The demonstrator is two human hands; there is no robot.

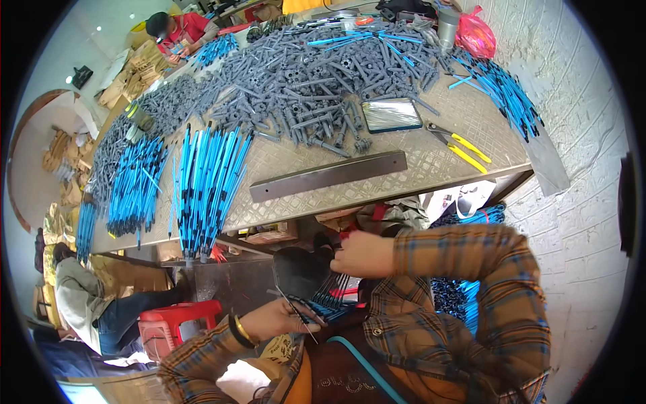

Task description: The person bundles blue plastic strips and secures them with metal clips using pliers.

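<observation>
My left hand (281, 319), with a yellow bangle at its wrist, is closed round a bundle of thin blue rods with dark tips (330, 308) above my lap. One dark rod sticks out of that grip at a slant. My right hand (363, 255) is closed just above the bundle's upper tips. A bit of red shows by its fingers, but what they hold is hidden. On the table lie more blue rods with black ends (208, 182), fanned out near the front edge, with another pile of them (136, 185) to the left.
A large heap of grey plastic plug-like parts (296, 81) covers the table (464, 111). Near me lie a dark metal bar (330, 176), a phone (391, 115) and yellow-handled pliers (464, 148). A red stool (176, 323) stands left. Two other people sit at the table's left side.
</observation>
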